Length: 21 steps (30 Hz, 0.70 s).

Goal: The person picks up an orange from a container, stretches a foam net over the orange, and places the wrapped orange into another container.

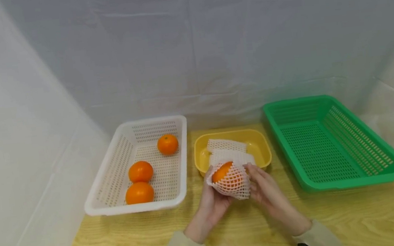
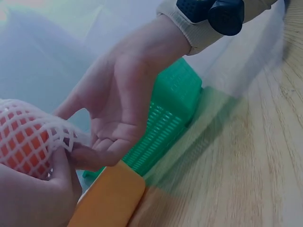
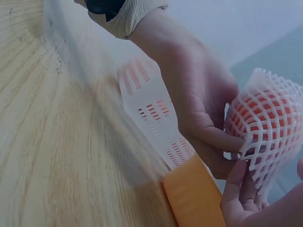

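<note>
An orange (image 1: 221, 171) sits partly inside a white foam net (image 1: 237, 183), its upper left side bare in the head view. My left hand (image 1: 212, 201) cradles the netted fruit from the left and below, fingers curled about it. From the right, my right hand (image 1: 269, 191) pinches the net's edge; its fingers (image 2: 90, 153) also show at the mesh in the left wrist view. Beyond the hands, more white foam nets (image 1: 227, 146) lie in a yellow tray (image 1: 260, 140). The right wrist view shows the net (image 3: 270, 123) covering much of the orange.
At the left stands a white perforated basket (image 1: 110, 156) with three oranges (image 1: 141, 171) in it. A green basket (image 1: 294, 161) stands at the right. The wooden table (image 1: 123, 243) has pale sheeting (image 1: 189, 51) behind it and at both sides.
</note>
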### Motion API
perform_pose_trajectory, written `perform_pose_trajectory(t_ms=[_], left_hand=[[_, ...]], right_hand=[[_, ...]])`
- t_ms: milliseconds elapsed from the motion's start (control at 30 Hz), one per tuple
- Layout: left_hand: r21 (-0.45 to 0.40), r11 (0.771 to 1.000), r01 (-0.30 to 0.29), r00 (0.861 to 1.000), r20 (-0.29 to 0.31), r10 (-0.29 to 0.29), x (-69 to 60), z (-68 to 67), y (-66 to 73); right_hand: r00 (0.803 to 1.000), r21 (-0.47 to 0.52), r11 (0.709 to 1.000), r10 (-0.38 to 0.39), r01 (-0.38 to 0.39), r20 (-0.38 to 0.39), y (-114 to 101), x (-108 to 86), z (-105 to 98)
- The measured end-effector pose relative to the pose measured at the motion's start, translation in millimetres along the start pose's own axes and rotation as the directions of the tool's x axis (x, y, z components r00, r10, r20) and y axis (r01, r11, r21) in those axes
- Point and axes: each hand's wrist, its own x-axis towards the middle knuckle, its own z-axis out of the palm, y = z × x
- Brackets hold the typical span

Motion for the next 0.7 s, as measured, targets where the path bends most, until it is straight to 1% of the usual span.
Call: perform_pose_trajectory(t_ms=[67, 133, 200, 267, 333, 400, 567, 700], left_hand=[[0.003, 1.0, -0.025, 0.999, -0.022, 0.025, 0.0, -1.0, 0.2], [0.016, 0.999, -0.043, 0.998, -0.053, 0.044, -0.4, -1.9, -0.1], [0.02, 0.998, -0.052, 0.995, -0.082, 0.053, -0.9, -2.2, 0.1], [0.008, 0.999, -0.054, 0.993, -0.105, 0.054, -1.2, -2.2, 1.0], [-0.018, 0.998, -0.057, 0.993, -0.106, 0.054, -1.7, -2.0, 2.6], [-0.043, 0.997, -0.057, 0.994, -0.096, 0.053, -2.7, -1.6, 4.5], [-0.082, 0.996, -0.034, 0.997, -0.066, 0.028, -6.3, -1.6, 7.3], [-0.128, 0.992, -0.019, 0.998, -0.064, 0.011, -7.5, -1.9, 8.0]], right_hand=[[0.999, 0.018, 1.0, -0.003, 0.002, 0.048, -0.1, -1.0, -1.5], [0.993, 0.013, 1.0, -0.016, 0.015, 0.118, 0.5, -1.8, -2.7], [0.98, 0.014, 0.999, -0.036, 0.034, 0.197, 1.6, -2.2, -3.8], [0.962, 0.028, 0.998, -0.055, 0.049, 0.267, 2.6, -2.4, -4.1], [0.95, 0.043, 0.998, -0.066, 0.056, 0.304, 3.6, -1.7, -4.3], [0.951, 0.058, 0.997, -0.072, 0.057, 0.302, 3.7, -1.9, -3.9], [0.965, 0.045, 0.998, -0.06, 0.05, 0.256, 4.3, -2.6, -2.9], [0.974, 0.031, 0.999, -0.041, 0.035, 0.222, 5.1, -2.6, -1.6]])
